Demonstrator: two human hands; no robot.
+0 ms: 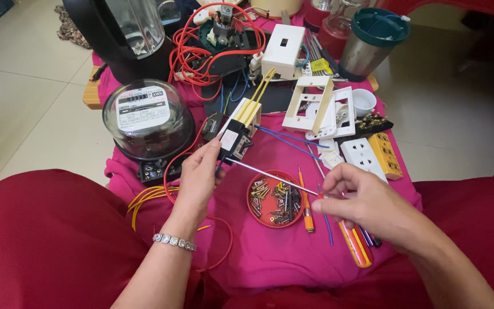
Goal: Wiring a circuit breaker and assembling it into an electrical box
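My left hand (198, 177) grips a small black and cream electrical part (236, 130) with yellow wires coming out of its top, lifted a little above the pink cloth. My right hand (361, 197) holds a screwdriver (270, 174) by its handle. The thin metal shaft reaches left, and its tip touches the bottom of the part. Under the shaft sits a round red lid (255, 214) filled with several small screws and metal bits. Two blue wires (290, 139) run right from the part.
A round glass electric meter (147, 117) stands at the left. White switch plates (321, 109), a white socket (361, 155), a yellow terminal block (385, 153) and a steel cup with green lid (370, 43) lie behind. More screwdrivers (357, 246) rest under my right hand. Red wires (201, 46) tangle at the back.
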